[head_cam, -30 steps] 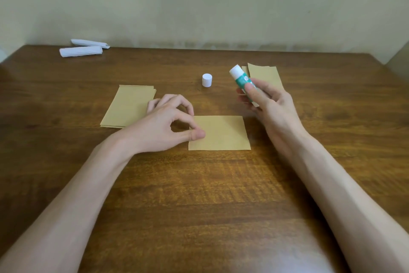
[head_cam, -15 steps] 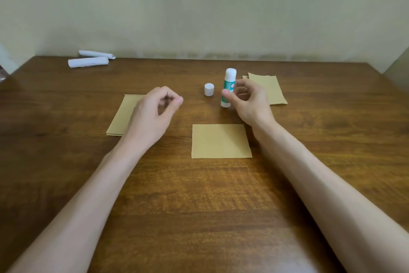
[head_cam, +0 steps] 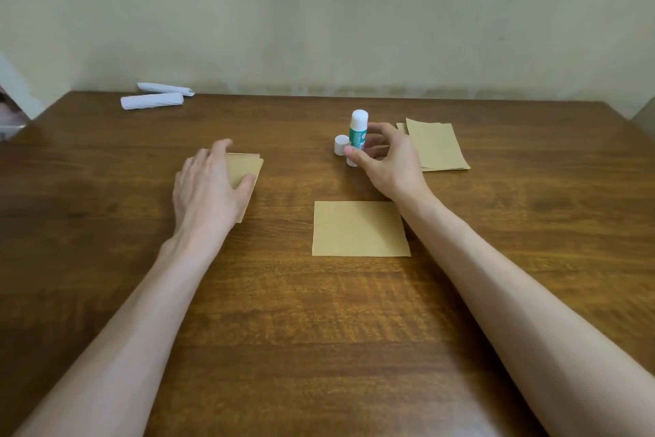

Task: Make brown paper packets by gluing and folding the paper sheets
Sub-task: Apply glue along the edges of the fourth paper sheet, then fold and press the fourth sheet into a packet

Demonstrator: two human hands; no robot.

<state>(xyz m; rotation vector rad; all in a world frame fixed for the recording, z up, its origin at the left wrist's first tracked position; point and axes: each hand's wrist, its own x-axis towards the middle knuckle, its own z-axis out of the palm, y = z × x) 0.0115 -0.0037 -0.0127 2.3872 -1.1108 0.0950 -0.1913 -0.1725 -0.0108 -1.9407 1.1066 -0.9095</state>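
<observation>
I took the centre sheet point(head_cam: 359, 229), flat on the table point(head_cam: 319, 348), as my mark and placed everything else by it. Just beyond its far edge the right hand point(head_cam: 388, 163) had thumb and fingers curled round the glue stick point(head_cam: 358, 131), which stood upright on its base. The cap point(head_cam: 341, 145) was off the stick, also beyond that far edge and a shade further left. Up and to the left of the centre sheet the left hand point(head_cam: 209, 185) lay palm-down on the left pile point(head_cam: 250, 167), fingers nearly straight, gripping nothing.

What worried me: the stick was tall and narrow, so a careless release could have toppled it into the cap and sent that rolling. The right forearm passed close over the centre sheet's far right corner, and a drag there would have skewed it. The flat left hand might have slid off two sheets instead of one.

I counted one glue stick, one cap and one loose centre sheet. There were two piles of brown paper, the left pile and the right pile point(head_cam: 439, 146) up to the sheet's right, but I could not count the sheets in either. Two white rolls point(head_cam: 152, 101) lay far off to its upper left
</observation>
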